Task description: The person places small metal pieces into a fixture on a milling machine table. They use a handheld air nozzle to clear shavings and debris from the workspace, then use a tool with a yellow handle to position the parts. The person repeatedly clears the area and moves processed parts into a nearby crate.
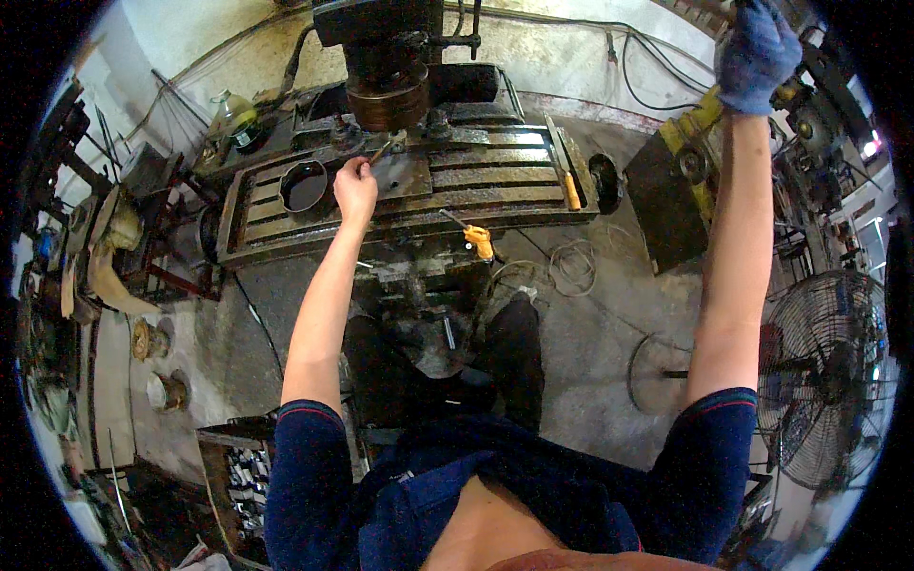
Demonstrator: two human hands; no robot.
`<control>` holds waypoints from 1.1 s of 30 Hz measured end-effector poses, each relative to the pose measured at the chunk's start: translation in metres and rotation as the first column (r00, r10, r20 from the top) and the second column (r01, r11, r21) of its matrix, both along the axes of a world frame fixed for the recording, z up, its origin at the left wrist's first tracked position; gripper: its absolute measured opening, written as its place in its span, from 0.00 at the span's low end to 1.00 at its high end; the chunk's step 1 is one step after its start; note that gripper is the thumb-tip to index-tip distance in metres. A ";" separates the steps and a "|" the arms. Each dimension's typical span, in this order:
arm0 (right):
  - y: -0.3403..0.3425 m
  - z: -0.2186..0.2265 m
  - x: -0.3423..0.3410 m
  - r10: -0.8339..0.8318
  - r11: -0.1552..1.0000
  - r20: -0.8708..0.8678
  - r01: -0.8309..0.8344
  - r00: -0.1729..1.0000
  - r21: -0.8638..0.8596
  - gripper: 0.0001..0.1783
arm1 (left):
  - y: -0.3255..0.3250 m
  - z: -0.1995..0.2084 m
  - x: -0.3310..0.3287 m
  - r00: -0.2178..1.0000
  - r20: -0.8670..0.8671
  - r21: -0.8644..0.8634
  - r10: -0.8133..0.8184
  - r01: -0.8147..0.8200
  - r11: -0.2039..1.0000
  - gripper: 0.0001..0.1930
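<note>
My bare left hand (355,192) is closed around a thin, brush-like stick (381,152). Its tip points up and right toward a small metal part beneath the milling machine's spindle head (386,95). Just left of that hand, a round dark tin (286,196) with liquid-looking dark contents rests on the slotted machine table (466,181). My right hand (758,62), in a blue glove, is raised high at the far right. Its fingers are curled by the machinery at the upper edge; what they grip is hidden.
A yellow air blow gun (478,241) hangs at the table's front edge. Toward the table's right end lies a file with an orange handle (572,190). A fan (828,381) stands at right, a yellow-and-dark cabinet (666,181) behind it. A coiled hose (573,266) lies on the floor.
</note>
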State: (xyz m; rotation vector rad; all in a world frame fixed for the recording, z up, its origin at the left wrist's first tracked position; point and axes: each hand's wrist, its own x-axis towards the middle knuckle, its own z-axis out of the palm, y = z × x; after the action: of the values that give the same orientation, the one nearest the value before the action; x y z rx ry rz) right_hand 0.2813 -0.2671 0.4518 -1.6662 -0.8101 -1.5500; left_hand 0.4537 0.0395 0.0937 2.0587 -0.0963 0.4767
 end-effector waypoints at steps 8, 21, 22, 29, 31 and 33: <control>-0.007 0.004 -0.017 -0.153 0.972 -0.009 0.152 0.988 0.181 0.15 | 0.052 0.026 -0.023 0.991 0.132 0.089 -0.034 0.023 0.996 0.10; 0.021 -0.413 -0.042 0.213 0.862 -0.955 0.420 0.209 0.284 0.16 | 0.117 0.021 -0.025 0.977 0.197 0.662 0.083 -0.196 0.724 0.10; 0.032 -0.419 -0.041 0.150 0.898 -0.983 0.400 0.110 0.182 0.20 | 0.121 0.020 -0.029 0.978 0.187 0.678 0.088 -0.194 0.709 0.10; 0.043 -0.522 0.000 0.325 0.918 -0.941 0.273 -0.096 0.289 0.27 | 0.122 0.043 -0.047 0.968 0.242 0.616 0.069 -0.208 0.760 0.13; 0.073 -0.507 0.011 0.313 0.904 -0.940 0.346 -0.137 0.250 0.21 | 0.144 0.053 -0.062 0.967 0.243 0.574 0.075 -0.205 0.793 0.13; 0.089 -0.488 0.012 0.300 0.884 -0.932 0.426 -0.204 0.192 0.20 | 0.158 0.060 -0.075 0.974 0.205 0.540 0.093 -0.192 0.819 0.14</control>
State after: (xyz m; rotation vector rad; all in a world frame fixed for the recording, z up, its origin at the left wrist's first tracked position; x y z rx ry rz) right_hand 0.2932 -0.1781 -0.0361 -1.8204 0.6259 0.1290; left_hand 0.3783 0.1978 0.1539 2.6105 -0.2042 0.7924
